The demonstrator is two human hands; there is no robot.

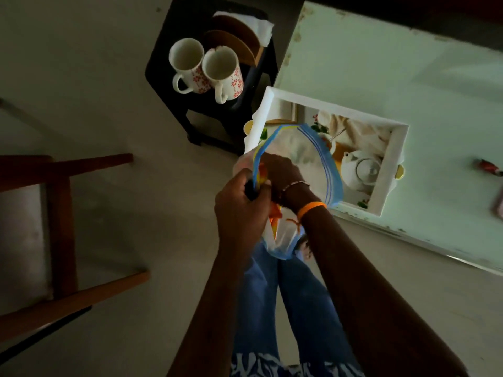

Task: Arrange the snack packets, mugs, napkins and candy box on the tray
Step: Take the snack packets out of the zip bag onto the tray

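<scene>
In the head view, the left hand (241, 205) is closed on the rim of a clear zip bag (296, 170). The right hand (280, 172) reaches inside it; its grip cannot be told. The white tray (392, 156) lies just behind, on the pale table (381, 77). Two mugs (206, 69) and the napkins (261, 25) stand far left on a black stool (163, 63).

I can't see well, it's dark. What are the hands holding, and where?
A clear zip bag: the left hand pinches its blue rim, and the right hand reaches inside the opening.
</scene>
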